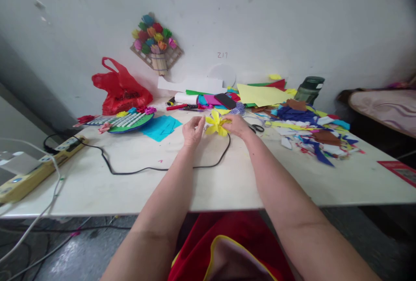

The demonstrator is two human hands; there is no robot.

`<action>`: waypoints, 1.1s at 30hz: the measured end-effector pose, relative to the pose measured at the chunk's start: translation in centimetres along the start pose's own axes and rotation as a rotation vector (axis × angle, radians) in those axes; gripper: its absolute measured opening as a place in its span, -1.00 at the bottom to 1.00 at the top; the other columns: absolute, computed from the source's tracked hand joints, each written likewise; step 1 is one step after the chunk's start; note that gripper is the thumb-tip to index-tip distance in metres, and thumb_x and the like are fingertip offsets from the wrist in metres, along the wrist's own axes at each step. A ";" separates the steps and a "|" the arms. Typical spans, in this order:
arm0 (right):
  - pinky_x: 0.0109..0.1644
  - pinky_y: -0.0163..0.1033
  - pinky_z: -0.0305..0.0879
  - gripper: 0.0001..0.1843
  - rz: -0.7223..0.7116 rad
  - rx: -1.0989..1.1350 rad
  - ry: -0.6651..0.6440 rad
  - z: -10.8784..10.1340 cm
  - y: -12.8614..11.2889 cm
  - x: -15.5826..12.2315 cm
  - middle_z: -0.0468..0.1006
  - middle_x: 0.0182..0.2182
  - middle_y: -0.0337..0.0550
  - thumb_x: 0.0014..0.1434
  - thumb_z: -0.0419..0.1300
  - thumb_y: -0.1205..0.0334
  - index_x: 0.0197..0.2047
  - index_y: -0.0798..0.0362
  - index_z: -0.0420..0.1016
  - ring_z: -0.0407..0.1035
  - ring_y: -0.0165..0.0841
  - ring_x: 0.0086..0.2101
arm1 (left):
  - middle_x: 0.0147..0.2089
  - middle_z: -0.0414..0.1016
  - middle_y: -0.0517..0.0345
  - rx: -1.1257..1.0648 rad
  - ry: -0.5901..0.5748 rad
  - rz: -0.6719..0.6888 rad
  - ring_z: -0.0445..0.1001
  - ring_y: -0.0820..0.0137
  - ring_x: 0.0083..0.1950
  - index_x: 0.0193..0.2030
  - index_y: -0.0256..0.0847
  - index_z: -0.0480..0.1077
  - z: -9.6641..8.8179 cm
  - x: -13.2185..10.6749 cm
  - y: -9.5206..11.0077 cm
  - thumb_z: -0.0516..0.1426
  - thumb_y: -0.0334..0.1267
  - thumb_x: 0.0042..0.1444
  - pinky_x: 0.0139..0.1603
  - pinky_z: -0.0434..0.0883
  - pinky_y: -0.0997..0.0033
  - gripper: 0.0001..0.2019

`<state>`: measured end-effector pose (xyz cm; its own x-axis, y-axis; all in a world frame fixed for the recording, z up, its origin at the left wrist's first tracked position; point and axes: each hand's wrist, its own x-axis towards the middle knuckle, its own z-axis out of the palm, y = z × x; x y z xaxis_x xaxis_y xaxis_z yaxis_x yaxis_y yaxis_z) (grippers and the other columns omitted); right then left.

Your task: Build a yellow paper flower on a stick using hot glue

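Note:
A yellow paper flower (216, 124) with folded petals is held above the middle of the white table (136, 172). My right hand (238, 125) grips the flower from its right side. My left hand (193, 130) is at the flower's left side, fingers pinching toward a petal. Whether the left fingertips touch the paper is hard to tell. A black cable (156, 168) loops on the table just under both hands.
Turquoise paper sheets (161, 126) and a green craft board with paper flowers (127, 121) lie left of the hands. A red plastic bag (120, 88), pens, scissors (256, 128), coloured paper sheets and scraps (308, 133), and a dark bottle (309, 89) are behind and right. A yellow power strip (35, 170) sits far left.

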<state>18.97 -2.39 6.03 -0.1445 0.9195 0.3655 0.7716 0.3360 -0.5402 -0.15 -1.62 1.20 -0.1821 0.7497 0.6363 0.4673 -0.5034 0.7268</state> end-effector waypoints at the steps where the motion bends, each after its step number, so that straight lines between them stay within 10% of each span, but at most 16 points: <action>1: -0.20 -0.30 0.28 -0.73 -0.015 -0.008 -0.026 -0.1 -0.2 -0.1 0.61 -0.31 -0.14 -0.02 0.15 0.27 -0.27 0.10 0.61 0.43 -0.31 -0.27 | -0.41 0.56 0.12 -0.025 -0.018 -0.006 0.54 0.35 -0.31 -0.24 -0.18 0.49 0.1 0.0 0.0 0.06 0.16 0.12 -0.21 0.42 0.38 -0.57; 9: -0.19 -0.27 0.28 -0.75 -0.012 -0.084 -0.101 -0.1 -0.7 -0.2 0.62 -0.26 -0.15 -0.03 0.17 0.24 -0.27 0.03 0.61 0.43 -0.26 -0.22 | -0.35 0.59 0.12 -0.079 -0.092 0.024 0.57 0.33 -0.29 0.07 -0.13 0.39 -0.4 -0.1 0.6 0.10 0.14 0.10 -0.20 0.44 0.36 -0.49; 17: -0.15 -0.26 0.29 -0.72 -0.001 -0.077 -0.088 0.1 -0.5 -0.1 0.63 -0.21 -0.14 -0.02 0.16 0.25 -0.23 0.03 0.61 0.44 -0.26 -0.21 | -0.01 0.54 0.00 0.206 -0.049 0.325 0.42 0.22 0.05 0.05 -0.14 0.45 -0.6 -0.4 1.5 0.09 0.12 0.11 0.11 0.35 0.19 -0.51; 33: -0.17 -0.28 0.28 -0.75 -0.022 -0.077 -0.068 0.1 -0.3 -0.1 0.61 -0.27 -0.17 0.01 0.15 0.25 -0.25 0.02 0.61 0.43 -0.31 -0.24 | -0.05 0.48 -0.02 -0.168 -0.198 0.137 0.49 0.31 -0.09 -0.01 -0.12 0.50 -0.1 -0.3 1.1 0.24 0.11 -0.06 -0.15 0.49 0.33 -0.49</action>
<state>18.74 -2.55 6.09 -0.2015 0.9249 0.3225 0.8129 0.3416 -0.4717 0.37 -2.40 1.86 0.0525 0.7307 0.6806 0.3230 -0.6574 0.6808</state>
